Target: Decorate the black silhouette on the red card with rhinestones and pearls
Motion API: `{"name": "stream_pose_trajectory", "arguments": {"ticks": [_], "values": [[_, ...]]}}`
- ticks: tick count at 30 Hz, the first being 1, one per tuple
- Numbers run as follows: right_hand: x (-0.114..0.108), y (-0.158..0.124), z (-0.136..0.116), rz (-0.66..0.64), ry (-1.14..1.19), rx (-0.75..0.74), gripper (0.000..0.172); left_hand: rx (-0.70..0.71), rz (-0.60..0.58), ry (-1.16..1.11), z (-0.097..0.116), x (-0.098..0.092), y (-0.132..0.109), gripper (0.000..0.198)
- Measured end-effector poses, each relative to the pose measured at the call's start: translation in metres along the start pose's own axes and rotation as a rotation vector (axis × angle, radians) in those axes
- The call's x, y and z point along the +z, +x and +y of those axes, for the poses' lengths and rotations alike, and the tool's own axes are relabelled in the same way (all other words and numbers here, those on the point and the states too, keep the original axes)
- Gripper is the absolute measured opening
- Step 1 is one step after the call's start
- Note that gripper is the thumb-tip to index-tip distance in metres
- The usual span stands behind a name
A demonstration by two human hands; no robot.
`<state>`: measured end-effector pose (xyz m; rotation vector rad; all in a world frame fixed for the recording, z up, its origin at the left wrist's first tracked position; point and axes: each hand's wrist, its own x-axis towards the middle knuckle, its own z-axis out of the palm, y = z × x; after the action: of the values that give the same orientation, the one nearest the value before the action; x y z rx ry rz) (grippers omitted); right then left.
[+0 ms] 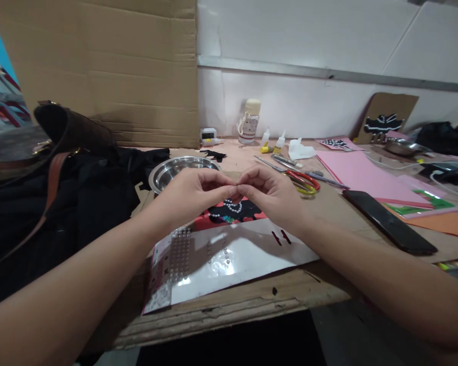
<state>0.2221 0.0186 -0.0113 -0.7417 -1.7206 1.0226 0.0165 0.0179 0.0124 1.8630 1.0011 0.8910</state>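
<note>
My left hand (198,192) and my right hand (272,195) meet at their fingertips over the work, both pinched. Anything between the fingers is too small to make out. Below them lies a black cut-out shape (242,212) on a red backing (203,222), decorated with a curve of silvery beads (234,207) and a patch of shiny multicoloured bits. My hands partly cover it. Nearer to me is a white sheet (198,284), bearing rows of stick-on pearls (180,249) at its left and two dark slots at its right.
A steel bowl (155,175) stands behind my left hand. Red-handled scissors (303,180), glue bottles (278,141) and a drinking bottle (249,122) are further back. At right lie a phone (389,221) and pink paper (366,175). Dark cloth and a bag (74,134) occupy the left.
</note>
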Motion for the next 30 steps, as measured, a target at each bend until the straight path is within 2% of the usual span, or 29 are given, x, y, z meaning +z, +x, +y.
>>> {"name": "stream_pose_trajectory", "arguments": {"ticks": [4, 16, 26, 30], "values": [[0.0008, -0.0015, -0.0007, -0.035, 0.030, 0.000, 0.007, 0.012, 0.001, 0.055, -0.0041, -0.0018, 0.0007, 0.018], [0.0034, -0.0014, 0.0007, -0.052, 0.018, -0.038, 0.004, 0.005, -0.013, 0.023, -0.0022, 0.0027, 0.0013, 0.014], [0.0044, -0.0012, 0.0011, -0.042, 0.011, -0.043, 0.009, -0.008, 0.009, 0.036, -0.0052, 0.0029, 0.0027, 0.013], [0.0036, -0.0028, 0.0016, -0.038, -0.059, -0.057, 0.011, -0.020, 0.020, 0.034, -0.0042, 0.0031, 0.0018, 0.012]]}}
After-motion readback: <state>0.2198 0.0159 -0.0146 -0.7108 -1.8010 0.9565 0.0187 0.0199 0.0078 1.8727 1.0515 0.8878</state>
